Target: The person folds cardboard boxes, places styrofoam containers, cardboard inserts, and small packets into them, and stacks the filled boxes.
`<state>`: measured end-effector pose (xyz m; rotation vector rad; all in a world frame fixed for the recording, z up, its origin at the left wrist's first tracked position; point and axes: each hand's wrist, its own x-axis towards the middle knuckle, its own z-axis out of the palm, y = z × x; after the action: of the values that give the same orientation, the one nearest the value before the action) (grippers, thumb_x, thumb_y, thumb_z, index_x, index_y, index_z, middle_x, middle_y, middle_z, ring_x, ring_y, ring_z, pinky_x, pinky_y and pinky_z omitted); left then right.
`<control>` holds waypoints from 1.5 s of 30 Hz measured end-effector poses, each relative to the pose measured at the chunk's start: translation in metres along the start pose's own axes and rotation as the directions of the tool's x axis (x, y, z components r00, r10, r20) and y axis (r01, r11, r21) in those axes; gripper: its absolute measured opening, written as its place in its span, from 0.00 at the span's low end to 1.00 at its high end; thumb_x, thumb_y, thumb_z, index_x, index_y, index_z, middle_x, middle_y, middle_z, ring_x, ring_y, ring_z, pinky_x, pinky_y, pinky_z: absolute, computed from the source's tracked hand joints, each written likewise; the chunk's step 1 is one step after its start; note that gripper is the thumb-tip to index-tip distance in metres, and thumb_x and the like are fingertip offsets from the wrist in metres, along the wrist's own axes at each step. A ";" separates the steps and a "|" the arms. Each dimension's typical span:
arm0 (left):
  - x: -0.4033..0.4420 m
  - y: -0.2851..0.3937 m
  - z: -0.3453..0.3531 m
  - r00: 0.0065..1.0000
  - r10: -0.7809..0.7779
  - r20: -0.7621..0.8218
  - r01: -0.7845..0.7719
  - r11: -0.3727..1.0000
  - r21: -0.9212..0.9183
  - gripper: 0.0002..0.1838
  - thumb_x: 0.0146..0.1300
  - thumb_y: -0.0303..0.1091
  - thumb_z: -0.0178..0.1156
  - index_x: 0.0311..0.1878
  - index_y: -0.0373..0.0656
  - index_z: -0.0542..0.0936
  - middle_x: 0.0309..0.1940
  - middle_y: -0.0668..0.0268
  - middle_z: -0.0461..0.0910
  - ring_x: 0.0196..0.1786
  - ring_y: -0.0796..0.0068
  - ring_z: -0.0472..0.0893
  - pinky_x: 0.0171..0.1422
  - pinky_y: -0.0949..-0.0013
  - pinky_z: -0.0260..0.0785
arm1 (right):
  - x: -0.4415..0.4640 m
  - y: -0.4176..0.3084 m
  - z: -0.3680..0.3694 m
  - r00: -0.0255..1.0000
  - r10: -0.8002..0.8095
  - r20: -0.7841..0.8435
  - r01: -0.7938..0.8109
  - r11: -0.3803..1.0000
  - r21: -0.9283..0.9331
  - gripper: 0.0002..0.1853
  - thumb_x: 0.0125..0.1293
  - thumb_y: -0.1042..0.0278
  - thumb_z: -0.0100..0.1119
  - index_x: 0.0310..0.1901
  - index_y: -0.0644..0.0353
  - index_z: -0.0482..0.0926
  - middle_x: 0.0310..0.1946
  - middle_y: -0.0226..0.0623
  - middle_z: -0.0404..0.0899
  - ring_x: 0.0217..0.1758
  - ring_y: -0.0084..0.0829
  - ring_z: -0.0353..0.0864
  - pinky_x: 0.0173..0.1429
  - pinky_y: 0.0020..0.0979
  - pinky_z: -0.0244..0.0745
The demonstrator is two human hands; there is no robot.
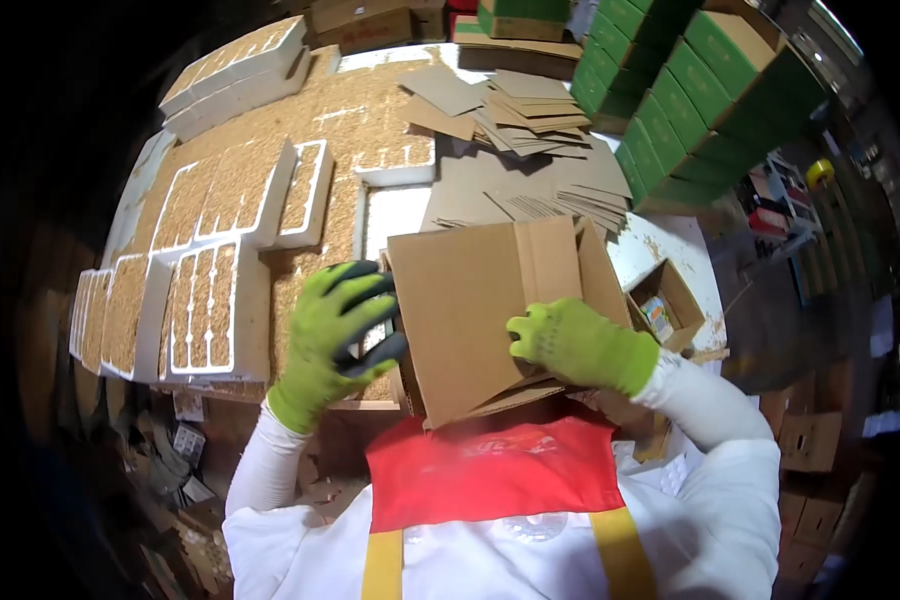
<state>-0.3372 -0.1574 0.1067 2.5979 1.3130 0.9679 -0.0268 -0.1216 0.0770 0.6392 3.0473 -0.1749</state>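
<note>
A brown cardboard box (462, 320) sits in front of my chest, with a narrower cardboard flap (550, 262) lying along its right side. My left hand (335, 340), in a yellow-green glove with dark fingertips, is open beside the box's left edge, thumb and fingers apart. Whether its fingertips touch the box I cannot tell. My right hand (585, 345), gloved the same way, lies over the right part of the box near the flap's lower end. Its fingers are curled closed, and what they hold, if anything, is hidden.
White foam trays (202, 310) filled with brown granules stand at the left. Loose cardboard sheets (530, 115) lie behind the box. Green boxes (700, 100) are stacked at the back right. A small open carton (682, 300) with a packet inside stands at the right.
</note>
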 end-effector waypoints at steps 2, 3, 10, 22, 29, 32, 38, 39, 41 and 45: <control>0.017 0.013 0.007 0.986 0.086 0.144 -0.095 0.994 0.055 0.21 0.45 0.41 0.73 0.44 0.45 0.84 0.50 0.62 0.82 0.60 0.54 0.77 0.66 0.49 0.64 | -0.002 0.008 0.009 0.996 -0.016 0.082 0.006 0.992 0.129 0.04 0.53 0.65 0.61 0.28 0.51 0.76 0.32 0.30 0.75 0.41 0.36 0.79 0.42 0.37 0.75; 0.022 0.018 0.010 0.981 0.112 0.158 -0.129 0.986 0.101 0.18 0.45 0.40 0.73 0.40 0.46 0.83 0.46 0.64 0.82 0.57 0.55 0.78 0.66 0.50 0.65 | -0.004 0.014 0.010 0.990 -0.020 0.142 -0.010 0.977 0.211 0.04 0.53 0.65 0.61 0.28 0.51 0.76 0.32 0.30 0.75 0.41 0.36 0.79 0.43 0.38 0.75; 0.033 0.025 0.019 0.921 0.119 0.372 -0.162 0.983 0.088 0.25 0.42 0.42 0.76 0.45 0.47 0.82 0.46 0.63 0.81 0.54 0.60 0.78 0.66 0.54 0.64 | -0.008 0.001 0.022 0.983 0.116 0.141 -0.135 0.981 0.137 0.10 0.52 0.57 0.66 0.27 0.51 0.77 0.33 0.34 0.75 0.41 0.40 0.79 0.45 0.40 0.74; 0.070 0.031 0.044 0.708 0.086 0.701 0.005 0.992 -0.126 0.37 0.55 0.56 0.67 0.61 0.38 0.75 0.52 0.52 0.77 0.54 0.48 0.77 0.59 0.54 0.68 | -0.010 0.075 -0.049 0.896 0.226 0.382 -0.444 0.409 0.797 0.12 0.50 0.72 0.76 0.37 0.62 0.87 0.32 0.32 0.85 0.36 0.22 0.82 0.40 0.27 0.76; 0.063 -0.009 0.042 0.796 0.089 0.599 0.166 0.919 -0.357 0.33 0.63 0.52 0.63 0.68 0.46 0.72 0.59 0.49 0.77 0.60 0.49 0.76 0.64 0.57 0.68 | -0.034 0.077 -0.057 0.886 0.434 -0.164 -0.126 0.566 0.814 0.17 0.50 0.71 0.77 0.42 0.62 0.84 0.35 0.30 0.82 0.37 0.22 0.80 0.43 0.25 0.75; 0.062 -0.007 0.042 0.834 0.047 0.549 0.195 0.907 -0.373 0.34 0.51 0.32 0.62 0.66 0.44 0.74 0.56 0.51 0.79 0.55 0.48 0.79 0.60 0.60 0.73 | -0.058 0.070 -0.043 0.192 0.827 -0.528 0.099 0.519 0.849 0.17 0.54 0.75 0.73 0.46 0.64 0.81 0.38 0.32 0.79 0.40 0.22 0.80 0.47 0.22 0.76; 0.072 -0.001 0.039 0.797 -0.029 0.603 0.358 0.827 -0.433 0.28 0.57 0.36 0.64 0.63 0.41 0.77 0.50 0.55 0.84 0.50 0.63 0.84 0.59 0.69 0.73 | -0.041 0.003 -0.030 0.495 0.453 -0.742 -0.314 0.889 0.334 0.15 0.50 0.71 0.72 0.42 0.55 0.85 0.41 0.35 0.81 0.40 0.40 0.81 0.45 0.37 0.76; 0.071 -0.009 0.044 0.822 -0.023 0.568 0.345 0.815 -0.466 0.29 0.59 0.41 0.65 0.63 0.40 0.77 0.51 0.57 0.84 0.51 0.67 0.84 0.59 0.69 0.73 | -0.035 -0.001 -0.032 0.536 0.418 -0.734 -0.321 0.905 0.281 0.15 0.50 0.71 0.71 0.43 0.54 0.85 0.42 0.34 0.80 0.42 0.39 0.80 0.46 0.37 0.75; 0.074 -0.011 0.043 0.829 -0.029 0.559 0.388 0.748 -0.538 0.36 0.59 0.59 0.66 0.61 0.37 0.78 0.52 0.59 0.84 0.53 0.74 0.82 0.60 0.70 0.72 | -0.025 -0.008 -0.029 0.598 0.360 -0.717 -0.351 0.921 0.169 0.18 0.48 0.71 0.72 0.45 0.52 0.84 0.45 0.34 0.80 0.44 0.39 0.81 0.47 0.37 0.78; 0.074 -0.024 0.050 0.821 -0.050 0.569 0.444 0.681 -0.582 0.30 0.61 0.51 0.67 0.59 0.37 0.79 0.50 0.57 0.85 0.52 0.71 0.83 0.59 0.69 0.73 | -0.021 -0.009 -0.021 0.592 0.346 -0.728 -0.374 0.918 0.133 0.18 0.49 0.72 0.71 0.46 0.53 0.84 0.48 0.34 0.78 0.44 0.38 0.81 0.46 0.37 0.78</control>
<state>-0.2934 -0.0767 0.0961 1.8149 0.8854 0.5014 -0.0110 -0.1361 0.0999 1.6888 3.5076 0.2162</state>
